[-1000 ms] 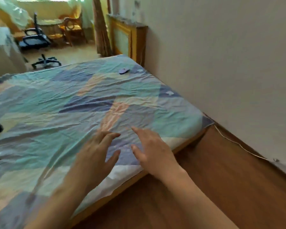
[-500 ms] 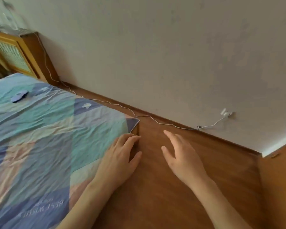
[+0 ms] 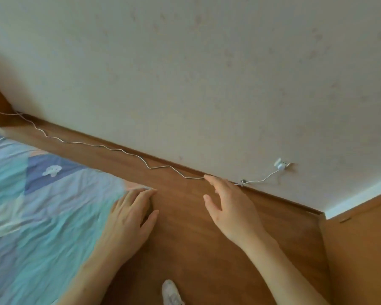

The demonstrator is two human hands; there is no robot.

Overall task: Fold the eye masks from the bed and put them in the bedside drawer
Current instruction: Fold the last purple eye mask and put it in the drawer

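The bed (image 3: pixel 42 216), under a blue, teal and peach patchwork sheet, fills the lower left. My left hand (image 3: pixel 130 219) hovers over the bed's right corner, fingers straight and empty. My right hand (image 3: pixel 231 208) is stretched out over the wooden floor, fingers spread, holding nothing. No eye mask and no bedside drawer appear in this view.
A white cable (image 3: pixel 119 149) runs along the floor by the wall to a small white plug (image 3: pixel 280 165). Wooden floor (image 3: pixel 185 238) lies between bed and wall. A wooden panel (image 3: pixel 361 249) stands at the right. A white shoe (image 3: pixel 171 292) shows at the bottom edge.
The view has swung right, away from the bed toward the wall and floor. The purple eye mask at the bed's far end has left the view. Both hands stay open and empty.
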